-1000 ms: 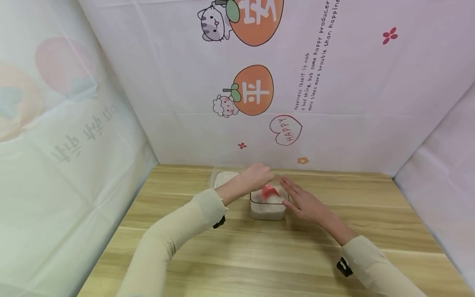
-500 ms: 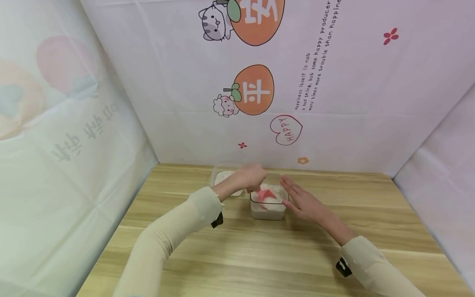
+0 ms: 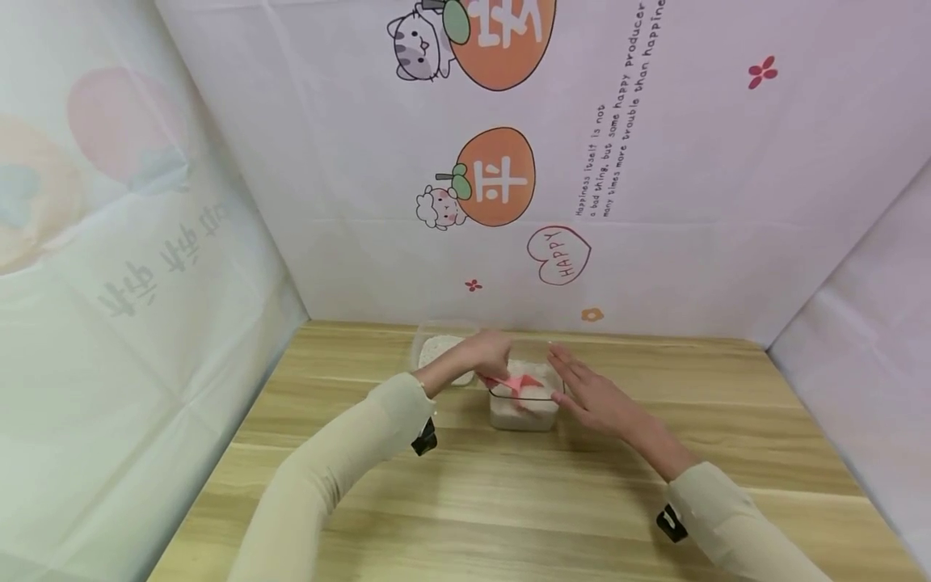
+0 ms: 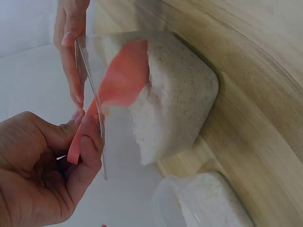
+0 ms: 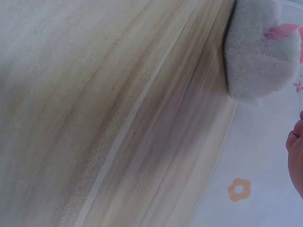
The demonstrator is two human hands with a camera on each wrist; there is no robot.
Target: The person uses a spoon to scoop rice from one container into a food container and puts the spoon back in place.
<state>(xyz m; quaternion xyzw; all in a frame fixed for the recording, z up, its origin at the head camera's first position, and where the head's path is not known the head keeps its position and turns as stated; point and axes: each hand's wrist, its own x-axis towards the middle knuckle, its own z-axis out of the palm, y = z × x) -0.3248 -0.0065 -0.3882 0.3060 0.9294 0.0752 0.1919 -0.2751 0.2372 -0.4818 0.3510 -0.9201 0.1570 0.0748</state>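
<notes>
My left hand [image 3: 490, 353] pinches the thin handle of a pink scoop [image 4: 125, 75] between thumb and fingers. The scoop's bowl dips into white, grainy stuff [image 4: 173, 94] inside a clear square container [image 3: 525, 398]. In the left wrist view the handle crosses the container's rim [image 4: 90, 71]. On the container's right side, my right hand [image 3: 600, 400] rests with straight fingers along the rim. Only a small part of that hand [image 5: 297, 151] shows at the edge of the right wrist view.
A second clear container [image 4: 165, 203], also with white contents, stands behind and left of the first, partly hidden by my left arm. Both are on a wood-grain table [image 3: 509, 501] close to the printed cloth backdrop [image 3: 407, 275]. Cloth also hangs at both sides.
My left hand has come lower and to the left, tilting the scoop within the container, and its pink bowl shows further down through the front wall. The right hand has stayed put.
</notes>
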